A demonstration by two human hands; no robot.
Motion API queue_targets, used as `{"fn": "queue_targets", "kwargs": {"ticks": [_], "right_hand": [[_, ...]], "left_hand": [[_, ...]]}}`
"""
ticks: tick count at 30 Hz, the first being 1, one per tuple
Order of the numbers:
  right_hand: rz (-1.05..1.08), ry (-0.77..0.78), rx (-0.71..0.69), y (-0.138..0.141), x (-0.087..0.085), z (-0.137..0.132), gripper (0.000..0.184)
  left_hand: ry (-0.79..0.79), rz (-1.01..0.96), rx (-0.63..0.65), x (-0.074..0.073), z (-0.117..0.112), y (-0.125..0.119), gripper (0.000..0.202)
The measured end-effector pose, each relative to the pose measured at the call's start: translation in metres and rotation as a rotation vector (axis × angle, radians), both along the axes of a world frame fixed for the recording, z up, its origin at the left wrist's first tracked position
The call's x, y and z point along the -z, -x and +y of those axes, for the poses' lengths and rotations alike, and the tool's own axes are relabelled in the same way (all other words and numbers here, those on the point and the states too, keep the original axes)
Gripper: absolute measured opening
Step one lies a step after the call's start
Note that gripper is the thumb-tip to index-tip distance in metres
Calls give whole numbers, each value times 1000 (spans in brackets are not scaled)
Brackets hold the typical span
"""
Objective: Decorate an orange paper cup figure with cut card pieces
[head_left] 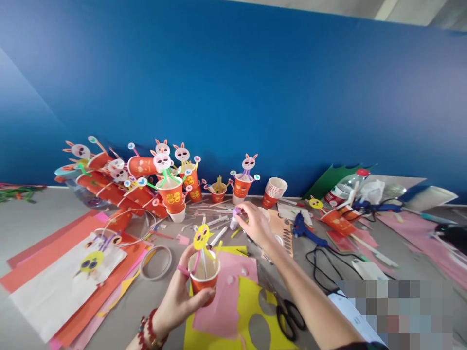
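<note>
Scissors (290,318), left grip (178,296) round orange cup (204,281), right grip (255,221) pinching tube (234,221), glue gun (304,229) beyond

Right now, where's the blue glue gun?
In the head view, the blue glue gun lies on the table right of centre, between the right hand, which pinches a small purple-capped bottle, and a tipped-over orange cup.

Grips with left hand (181,291), fingers curled round, thumb to the front, wrist (157,326) low by the near edge of the table (36,214). Reaches with right arm (310,296) stretched diagonally forward; pinches with right hand (255,221), palm down, fingertips together, over the middle.
</note>
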State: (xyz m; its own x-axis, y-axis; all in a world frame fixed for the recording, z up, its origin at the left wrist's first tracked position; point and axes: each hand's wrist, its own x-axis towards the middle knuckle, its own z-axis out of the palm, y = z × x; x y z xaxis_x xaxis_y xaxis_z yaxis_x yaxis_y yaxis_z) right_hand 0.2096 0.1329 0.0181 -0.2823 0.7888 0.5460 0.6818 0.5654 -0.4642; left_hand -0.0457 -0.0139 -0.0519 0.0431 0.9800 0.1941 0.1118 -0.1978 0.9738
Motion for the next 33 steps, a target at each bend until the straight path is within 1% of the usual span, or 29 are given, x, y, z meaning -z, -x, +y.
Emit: {"fn": "queue_targets", "kwargs": {"ticks": [8, 12, 19, 22, 26, 28, 33], "right_hand": [[83, 43, -41, -2, 13, 2, 22], [50, 25, -50, 0, 13, 2, 23], [-24, 13, -55, 1, 10, 2, 23], [-35, 12, -62, 1, 12, 3, 23], [-45, -1, -55, 1, 18, 3, 24], [-50, -10, -46, 1, 21, 2, 25], [-67, -29, -15, 2, 26, -1, 28]], "left_hand": [[-8, 35, -11, 5, -1, 1, 89], [-12, 42, -12, 5, -1, 1, 89], [-35, 62, 70, 4, 0, 0, 88], [-42, 87, 90, 6, 0, 1, 89], [-54, 112, 87, 7, 1, 2, 91], [-40, 100, 89, 6, 2, 1, 91], [35, -5, 93, 7, 4, 0, 92]]}}
